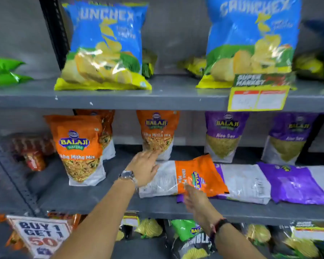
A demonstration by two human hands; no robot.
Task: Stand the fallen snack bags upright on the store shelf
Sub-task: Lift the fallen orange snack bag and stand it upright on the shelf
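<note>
An orange Balaji snack bag [181, 176] lies flat on the middle shelf [101, 202], partly on top of a fallen purple bag [247, 184]. Another purple bag [295, 186] lies flat further right. My left hand [143, 168], with a watch on the wrist, rests with spread fingers at the white left end of the orange bag. My right hand [196, 198] touches that bag's near edge, fingers apart. Two orange bags [79, 150] [157, 135] and two purple bags [223, 135] [290, 137] stand upright behind.
Blue Crunchex chip bags [105, 47] [251, 42] stand on the upper shelf, with a yellow price tag [258, 98] on its edge. A "Buy 1 Get 1" sign [41, 236] hangs at the lower left. More bags fill the bottom shelf. A red bag [32, 152] sits at the far left.
</note>
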